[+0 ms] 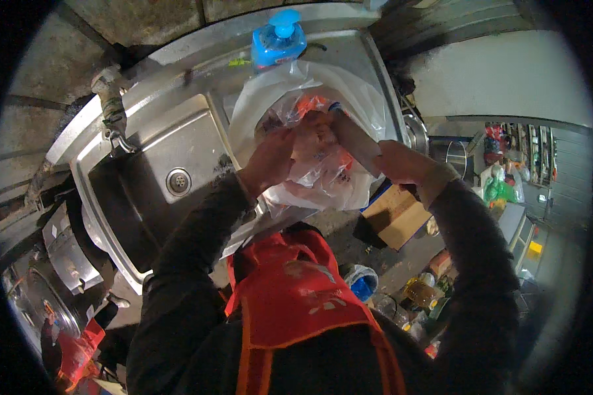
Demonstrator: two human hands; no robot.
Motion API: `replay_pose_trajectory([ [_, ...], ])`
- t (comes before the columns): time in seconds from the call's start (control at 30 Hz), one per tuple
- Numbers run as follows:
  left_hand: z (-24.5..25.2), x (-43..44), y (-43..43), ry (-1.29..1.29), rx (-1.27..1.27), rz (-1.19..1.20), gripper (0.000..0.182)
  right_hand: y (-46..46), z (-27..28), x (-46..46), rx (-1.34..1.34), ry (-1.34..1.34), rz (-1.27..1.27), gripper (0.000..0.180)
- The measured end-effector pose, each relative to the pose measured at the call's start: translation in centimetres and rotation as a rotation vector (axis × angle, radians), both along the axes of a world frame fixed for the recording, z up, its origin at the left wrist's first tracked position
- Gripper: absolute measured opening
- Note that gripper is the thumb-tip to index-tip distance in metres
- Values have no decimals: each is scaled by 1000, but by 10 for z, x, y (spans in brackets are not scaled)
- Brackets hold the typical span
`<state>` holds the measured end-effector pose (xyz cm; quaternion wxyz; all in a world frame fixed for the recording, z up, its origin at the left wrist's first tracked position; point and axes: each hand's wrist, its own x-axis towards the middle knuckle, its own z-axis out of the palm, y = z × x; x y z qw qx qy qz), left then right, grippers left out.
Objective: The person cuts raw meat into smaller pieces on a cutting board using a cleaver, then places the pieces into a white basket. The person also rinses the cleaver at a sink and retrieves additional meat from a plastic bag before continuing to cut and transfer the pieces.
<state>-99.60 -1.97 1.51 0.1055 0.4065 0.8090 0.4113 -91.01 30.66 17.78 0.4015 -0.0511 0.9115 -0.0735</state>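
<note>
On the drainboard of the stainless-steel sink unit lies an opened white plastic bag (257,98). Inside it is a clear plastic bag (316,173) with pinkish pieces that look like raw meat (316,131) and some orange-red patches. My left hand (271,160) grips the clear film at the left side, fingertips bent in. From the right, my right hand (407,163) holds a broad-bladed kitchen knife (357,140). Its blade slants up and left over the bag's contents; the handle is hidden in my hand.
Left of the bags is the sink basin (197,143) with a faucet (112,113). A blue pump bottle (279,42) stands behind them. Below right are a cardboard box (398,217), a blue-lined bucket (361,284) and oil bottles (422,291). Another person's red apron (81,348) shows lower left.
</note>
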Motion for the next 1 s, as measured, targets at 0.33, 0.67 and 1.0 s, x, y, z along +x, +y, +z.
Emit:
replay_pose_trajectory([
  [0.33,2,13,14,-63,-63,68,54,51,-31,20,-307,120,-280,34],
  [0.67,19,31,26,-116,-78,189,46,84,-66,-2,-416,332,180,19],
  [1.0,51,50,78,162,-300,629,51,49,-55,69,-340,427,-181,19],
])
